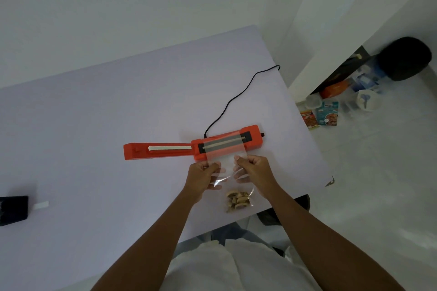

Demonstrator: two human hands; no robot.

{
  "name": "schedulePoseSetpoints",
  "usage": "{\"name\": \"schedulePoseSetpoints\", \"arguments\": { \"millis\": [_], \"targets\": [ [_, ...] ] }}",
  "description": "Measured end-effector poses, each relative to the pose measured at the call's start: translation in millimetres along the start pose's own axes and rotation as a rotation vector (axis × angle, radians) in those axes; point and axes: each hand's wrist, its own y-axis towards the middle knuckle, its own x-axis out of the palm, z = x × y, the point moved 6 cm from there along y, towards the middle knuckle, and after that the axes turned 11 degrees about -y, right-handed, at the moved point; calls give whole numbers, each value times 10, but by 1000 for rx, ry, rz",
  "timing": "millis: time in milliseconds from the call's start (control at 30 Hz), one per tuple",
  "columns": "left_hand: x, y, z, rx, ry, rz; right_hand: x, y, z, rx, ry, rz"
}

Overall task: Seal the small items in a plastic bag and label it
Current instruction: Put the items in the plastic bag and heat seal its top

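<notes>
One clear plastic bag (226,163) lies on the white table (113,106), small nuts (237,200) at its bottom, its top across the open orange sealer (165,151). The left hand (203,178) pinches its left side, and the right hand (256,172) pinches its right side.

Between the left hand (203,177) and the right hand (256,172), the bag (226,163) is thin clear plastic, glossy and creased, catching the light. Just beyond the fingers, the sealer (165,151) is smooth orange plastic. Under both hands, the table (94,125) looks matt and smooth.
</notes>
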Motion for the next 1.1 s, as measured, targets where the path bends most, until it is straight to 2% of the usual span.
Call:
{"name": "schedulePoseSetpoints", "arguments": {
  "millis": [933,1100],
  "targets": [
    [-13,15,-56,-54,-2,37,29,50,176,15,-77,51],
    [-129,-6,-12,-16,84,78,30,43,164,16,-74,54]
  ]
}}
